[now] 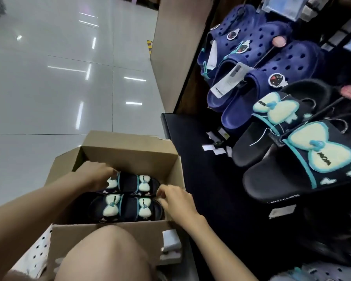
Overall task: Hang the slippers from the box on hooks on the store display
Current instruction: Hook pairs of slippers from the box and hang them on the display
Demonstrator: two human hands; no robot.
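An open cardboard box (130,153) sits on the floor in front of my knee. Inside lie black slippers with pale bows and teal trim: a far pair (130,184) and a near pair (124,207). My left hand (95,173) reaches into the box and grips the left end of the far pair. My right hand (174,197) pinches the right end of that pair at the box's right wall. On the display to the right, matching black bow slippers (304,159) hang on a hook (312,122).
Navy clogs (257,63) with tags hang above the black slippers. A dark base shelf (201,169) with white labels runs beside the box. A white perforated item (37,252) lies at my lower left. Glossy tiled floor (59,88) spreads to the left.
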